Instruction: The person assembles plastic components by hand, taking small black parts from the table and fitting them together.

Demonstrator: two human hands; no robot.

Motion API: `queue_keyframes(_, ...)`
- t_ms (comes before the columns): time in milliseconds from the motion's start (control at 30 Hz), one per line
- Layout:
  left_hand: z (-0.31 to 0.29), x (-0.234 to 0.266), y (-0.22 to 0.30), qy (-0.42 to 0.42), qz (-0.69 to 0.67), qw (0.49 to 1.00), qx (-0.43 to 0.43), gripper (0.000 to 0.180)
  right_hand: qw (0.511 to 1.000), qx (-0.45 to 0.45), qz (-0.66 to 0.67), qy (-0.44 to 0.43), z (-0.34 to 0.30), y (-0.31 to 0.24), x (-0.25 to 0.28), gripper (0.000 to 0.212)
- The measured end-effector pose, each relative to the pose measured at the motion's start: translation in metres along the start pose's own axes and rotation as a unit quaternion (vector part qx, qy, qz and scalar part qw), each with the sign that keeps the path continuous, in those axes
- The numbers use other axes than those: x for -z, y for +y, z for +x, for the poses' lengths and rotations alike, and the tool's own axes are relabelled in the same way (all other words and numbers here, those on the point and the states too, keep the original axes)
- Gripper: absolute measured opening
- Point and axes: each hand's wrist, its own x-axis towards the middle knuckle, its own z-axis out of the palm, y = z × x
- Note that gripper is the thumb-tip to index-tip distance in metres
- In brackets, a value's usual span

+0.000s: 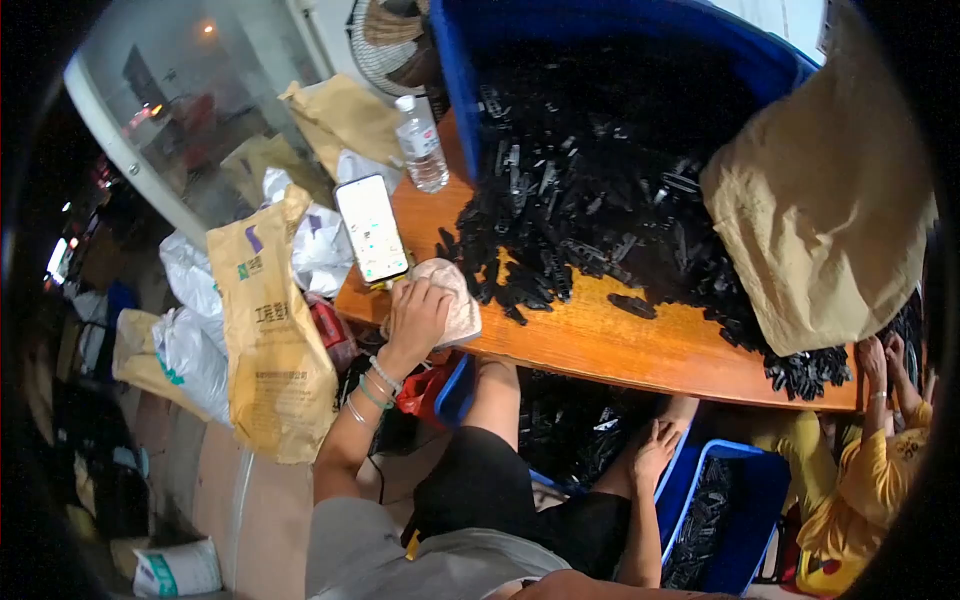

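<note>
Grey shirt [480, 560]; left hand [416, 318] on cloth [462, 308] (printed sack [272, 335] near).

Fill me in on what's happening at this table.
A seated person rests the left hand on a pale cloth at the left end of the wooden table, just below a lit phone. The right hand lies by the right knee. Small black pieces lie heaped on the table before a blue bin. At the right, a co-worker in yellow has their hands at the table's edge; what they hold is unclear.
</note>
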Motion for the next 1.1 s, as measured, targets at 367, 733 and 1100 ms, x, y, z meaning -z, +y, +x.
queue_keyframes(367, 0.178, -0.083, 0.028, 0.123, -0.223, 0.961, 0.11, 0.047, 0.896, 0.294, 0.286, 0.17, -0.053, -0.072, 0.105, 0.035)
queue_keyframes(733, 0.209, -0.118, 0.053, -0.013, -0.18, 0.955, 0.236, 0.068, 0.855, 0.458, 0.181, 0.162, 0.026, -0.235, 0.215, 0.061)
queue_keyframes(1100, 0.187, -0.112, 0.089, 0.021, -0.201, 0.958, 0.202, 0.052, 0.867, 0.457, 0.141, 0.141, 0.065, -0.268, 0.193, 0.058)
